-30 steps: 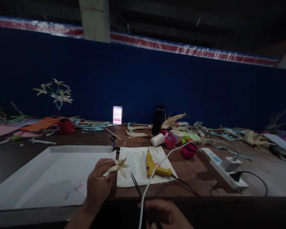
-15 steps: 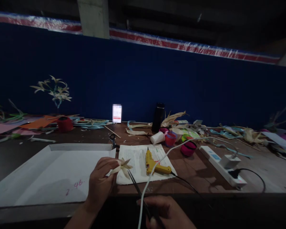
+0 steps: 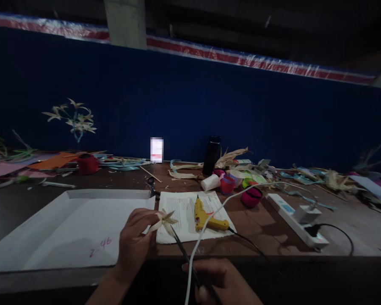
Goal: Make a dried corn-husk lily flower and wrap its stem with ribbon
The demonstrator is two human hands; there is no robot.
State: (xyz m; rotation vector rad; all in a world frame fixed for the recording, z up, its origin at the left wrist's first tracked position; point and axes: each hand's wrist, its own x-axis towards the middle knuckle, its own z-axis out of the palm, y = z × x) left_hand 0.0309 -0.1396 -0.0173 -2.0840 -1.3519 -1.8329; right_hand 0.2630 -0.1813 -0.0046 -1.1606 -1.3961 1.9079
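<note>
My left hand is closed around the base of a pale, star-shaped craft flower with narrow pointed petals. My right hand grips a pair of dark tweezers. Their tips reach up to the flower's lower petal and appear to touch it. A white cable runs in front of the tweezers and hides a little of them. Just beyond the hands, a yellow glue gun lies on printed paper sheets.
Left of my hands lies a shallow white tray. A white power strip with plugs sits on the right. Behind are a black bottle, a white cup, tape rolls, scissors and a flower arrangement.
The tweezer tips, slightly apart before, now look closer together at the lower petal. Both hands stay almost where they were, and the view has shifted slightly.
</note>
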